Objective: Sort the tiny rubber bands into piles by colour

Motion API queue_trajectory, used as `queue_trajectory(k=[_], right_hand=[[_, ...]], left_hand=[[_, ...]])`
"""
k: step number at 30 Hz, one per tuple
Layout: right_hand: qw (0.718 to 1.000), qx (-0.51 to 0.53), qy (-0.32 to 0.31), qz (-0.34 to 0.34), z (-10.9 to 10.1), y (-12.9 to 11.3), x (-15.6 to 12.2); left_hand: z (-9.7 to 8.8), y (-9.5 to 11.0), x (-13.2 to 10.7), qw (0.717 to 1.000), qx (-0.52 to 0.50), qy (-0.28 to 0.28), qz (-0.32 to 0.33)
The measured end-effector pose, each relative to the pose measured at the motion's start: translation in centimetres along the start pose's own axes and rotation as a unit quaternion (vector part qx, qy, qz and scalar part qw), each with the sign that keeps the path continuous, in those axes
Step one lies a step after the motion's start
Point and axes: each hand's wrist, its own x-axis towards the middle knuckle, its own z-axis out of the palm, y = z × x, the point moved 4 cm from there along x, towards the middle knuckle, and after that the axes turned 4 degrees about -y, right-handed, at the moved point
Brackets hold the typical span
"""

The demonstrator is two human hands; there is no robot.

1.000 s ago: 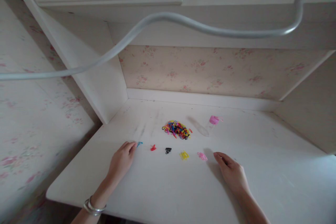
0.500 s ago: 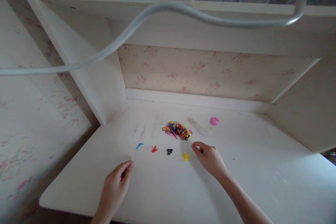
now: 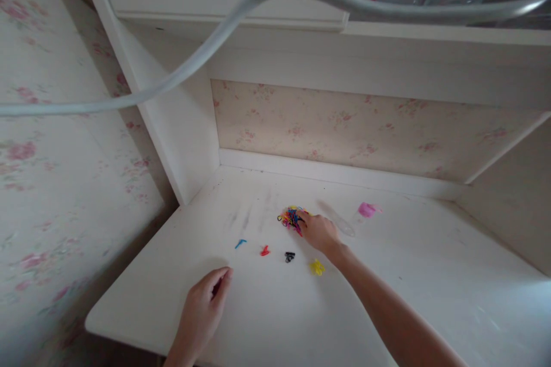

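Nearest, the left hand rests low over the table, thumb and forefinger tips pressed together with no band showing between them; a second ago it was touching the blue bands, and now it is drawn back, well apart from them. The right forearm crosses the table, and the pink clump that lay beside the yellow clump a second ago is out of sight, perhaps beneath it. Leftward from the yellow come the black clump, the red clump and the blue bands, set apart in a loose row, each a few small loops lying flat. Farther in, the right hand has moved over from the row and now reaches onto the pile, covering its right side; that puts its fingers, I judge, to work among the mixed bands. Whether they pinch any, I cannot tell. The pile sits behind the row, a low tangle of thin loops in blue, yellow, pink, red and black, its left edge visible. Just beyond the hand lies a faint clear oval, then a pink piece toward the wall.
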Motion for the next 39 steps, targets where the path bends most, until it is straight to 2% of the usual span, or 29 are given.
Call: queue_trajectory(k=[9,19,31,35,39], right_hand=[[1.0,-0.011,-0.006,-0.005,0.4,-0.2,1.0],[0.999,0.04,0.003,0.012,0.9,0.4,1.7],[0.982,0.164,0.092,0.024,-0.1,2.1,-0.3],[0.978,0.187,0.095,-0.008,0.2,0.1,-1.7],[0.969,0.224,0.068,-0.076,0.7,-4.3,-2.8]], left_hand=[[-0.1,0.2,0.1,1.0,-0.011,-0.009,-0.007],[0.1,0.0,0.1,1.0,-0.005,-0.02,-0.002],[0.1,0.1,0.1,1.0,-0.008,-0.02,-0.005],[0.1,0.3,0.1,1.0,-0.009,-0.022,-0.005],[0.0,0.6,0.0,1.0,-0.015,-0.024,-0.009]])
